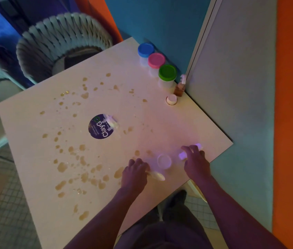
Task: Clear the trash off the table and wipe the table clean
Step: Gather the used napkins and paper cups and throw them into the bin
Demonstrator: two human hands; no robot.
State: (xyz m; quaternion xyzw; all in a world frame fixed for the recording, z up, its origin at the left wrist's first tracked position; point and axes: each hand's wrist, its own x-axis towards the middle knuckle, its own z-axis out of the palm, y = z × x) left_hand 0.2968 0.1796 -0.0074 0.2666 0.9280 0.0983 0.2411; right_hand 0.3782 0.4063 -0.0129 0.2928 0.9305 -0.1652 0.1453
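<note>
The left hand (135, 174) grips a pale plastic spoon (157, 175); the right hand (195, 161) curls around a crumpled white scrap (183, 155), with a small white cup (164, 161) between them. Clearing looks barely started: the round purple foil lid (101, 127) lies mid-table and brown spills (81, 166) cover the white table (34, 159), unwiped.

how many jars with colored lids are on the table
3, in a row along the table's far edge by the wall: the blue-lidded jar farthest, the pink-lidded jar in the middle, the green-lidded jar nearest. None looks hidden.
</note>
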